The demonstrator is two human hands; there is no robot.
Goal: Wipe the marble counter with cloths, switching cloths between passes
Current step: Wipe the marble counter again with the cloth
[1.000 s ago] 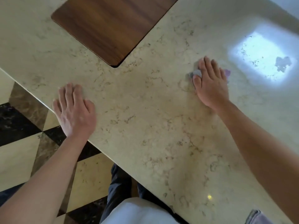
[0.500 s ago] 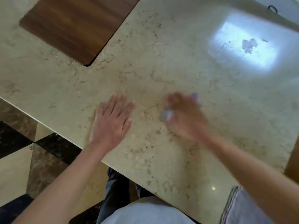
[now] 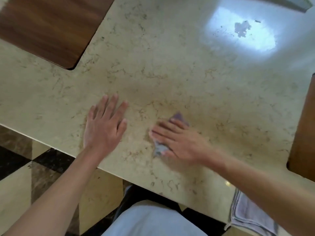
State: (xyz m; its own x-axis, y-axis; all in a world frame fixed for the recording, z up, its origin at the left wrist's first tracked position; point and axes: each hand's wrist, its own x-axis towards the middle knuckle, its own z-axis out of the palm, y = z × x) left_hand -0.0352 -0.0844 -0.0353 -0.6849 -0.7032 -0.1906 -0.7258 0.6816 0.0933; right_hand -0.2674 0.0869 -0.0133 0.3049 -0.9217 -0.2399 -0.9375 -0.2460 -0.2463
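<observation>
View: a single head-worn camera, set above the counter (image 3: 170, 74) edge.
Facing: forward and steeply down, tilted.
Nearness: close; both forearms are seen entering from the bottom.
Framing: counter fills most, floor (image 3: 15, 184) at lower left.
Shared ground: none, only one view is given.

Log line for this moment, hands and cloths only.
left hand: flat on counter | right hand: pressing small cloth | folded cloth: near edge, untouched
</observation>
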